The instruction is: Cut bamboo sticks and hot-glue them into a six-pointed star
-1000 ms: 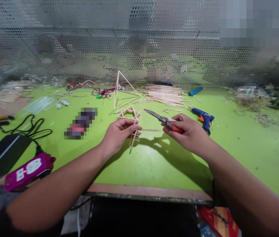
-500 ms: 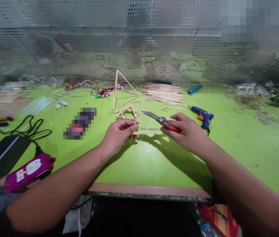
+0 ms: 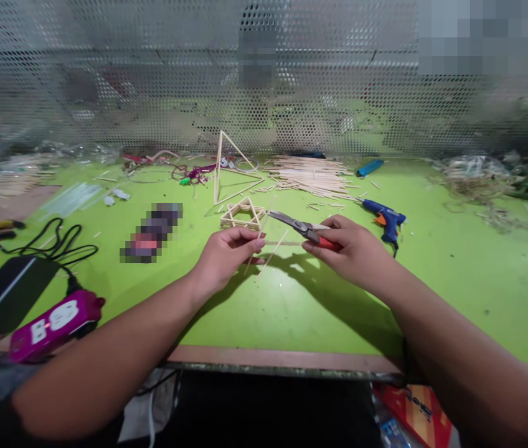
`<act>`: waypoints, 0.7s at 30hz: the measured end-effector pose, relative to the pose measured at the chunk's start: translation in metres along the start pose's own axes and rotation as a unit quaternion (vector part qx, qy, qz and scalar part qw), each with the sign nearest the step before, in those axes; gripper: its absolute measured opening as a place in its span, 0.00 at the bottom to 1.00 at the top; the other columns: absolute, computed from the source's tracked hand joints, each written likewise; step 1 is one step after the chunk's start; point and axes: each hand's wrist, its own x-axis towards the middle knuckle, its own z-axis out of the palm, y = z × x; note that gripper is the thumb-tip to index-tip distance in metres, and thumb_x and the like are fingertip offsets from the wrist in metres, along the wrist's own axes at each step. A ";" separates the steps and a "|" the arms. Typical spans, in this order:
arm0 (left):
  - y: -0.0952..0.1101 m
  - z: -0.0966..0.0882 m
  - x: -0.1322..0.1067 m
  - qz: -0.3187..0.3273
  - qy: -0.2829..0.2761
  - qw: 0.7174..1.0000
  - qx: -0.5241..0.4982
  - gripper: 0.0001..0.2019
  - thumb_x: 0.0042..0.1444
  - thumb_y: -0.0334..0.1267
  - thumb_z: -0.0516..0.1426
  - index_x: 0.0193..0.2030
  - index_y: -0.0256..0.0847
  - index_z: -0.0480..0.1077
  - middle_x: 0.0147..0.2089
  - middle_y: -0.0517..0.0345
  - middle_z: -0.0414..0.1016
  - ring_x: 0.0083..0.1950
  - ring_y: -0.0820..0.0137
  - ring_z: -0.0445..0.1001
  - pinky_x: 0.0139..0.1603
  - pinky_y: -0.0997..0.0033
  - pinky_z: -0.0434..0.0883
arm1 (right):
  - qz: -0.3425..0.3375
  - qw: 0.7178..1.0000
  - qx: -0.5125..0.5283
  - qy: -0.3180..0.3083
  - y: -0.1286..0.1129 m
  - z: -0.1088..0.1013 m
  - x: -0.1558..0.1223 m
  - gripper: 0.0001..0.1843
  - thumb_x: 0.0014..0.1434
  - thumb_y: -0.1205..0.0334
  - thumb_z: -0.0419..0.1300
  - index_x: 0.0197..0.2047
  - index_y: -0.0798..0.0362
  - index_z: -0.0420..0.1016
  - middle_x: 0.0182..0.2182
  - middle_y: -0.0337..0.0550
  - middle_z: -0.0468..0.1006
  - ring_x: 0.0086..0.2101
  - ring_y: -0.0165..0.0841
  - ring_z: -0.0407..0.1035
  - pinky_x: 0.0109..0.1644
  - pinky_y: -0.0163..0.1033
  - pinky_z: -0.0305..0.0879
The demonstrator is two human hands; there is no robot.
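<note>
Between thumb and fingers, my left hand [image 3: 229,256] pinches a thin wooden stick [image 3: 269,213] that slants up and to the right. My right hand [image 3: 350,249] is wrapped round red-handled pruning shears [image 3: 302,228], whose blades point left, with their tip close to the stick. Whether the blades touch it I cannot tell. Another loose stick [image 3: 272,256] lies on the green table just right of my left hand. Behind that hand sits a six-pointed star frame [image 3: 242,214] built of stacked sticks. A larger triangular stick frame [image 3: 218,167] stands farther back.
A pile of sticks [image 3: 313,177] lies at the back, near a blue glue gun [image 3: 382,219] and a blue cutter [image 3: 369,168]. At left are a magenta power strip [image 3: 56,325], a black cable and pliers [image 3: 0,229]. A perforated metal screen [image 3: 161,81] borders the back.
The stick in my left hand has tilted a little, its upper end shifting right. The shears have barely moved, staying near it.
</note>
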 end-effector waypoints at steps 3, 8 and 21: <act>0.000 0.000 0.000 0.000 -0.002 1.000 0.011 0.19 0.47 0.47 0.83 0.38 0.40 0.85 0.40 0.55 0.86 0.36 0.68 0.83 0.40 0.59 0.90 | 0.001 1.000 0.005 -0.007 -0.002 -0.001 0.000 0.16 0.72 0.43 0.68 0.41 0.44 0.90 0.43 0.47 0.79 0.37 0.41 0.74 0.43 0.50 0.69; 0.001 0.000 -0.001 0.009 -0.002 1.000 0.025 0.20 0.46 0.47 0.83 0.38 0.39 0.85 0.40 0.55 0.87 0.36 0.69 0.83 0.39 0.60 0.89 | -0.006 1.000 0.014 -0.008 -0.003 -0.001 0.000 0.18 0.73 0.43 0.67 0.37 0.45 0.86 0.41 0.46 0.79 0.36 0.40 0.73 0.41 0.48 0.67; 0.000 0.000 -0.002 0.040 -0.011 0.998 0.051 0.17 0.47 0.45 0.82 0.36 0.39 0.85 0.40 0.55 0.87 0.32 0.73 0.81 0.33 0.70 0.86 | 0.084 0.994 -0.071 -0.021 -0.010 0.000 0.000 0.20 0.69 0.39 0.63 0.36 0.45 0.72 0.30 0.42 0.80 0.29 0.38 0.69 0.32 0.43 0.57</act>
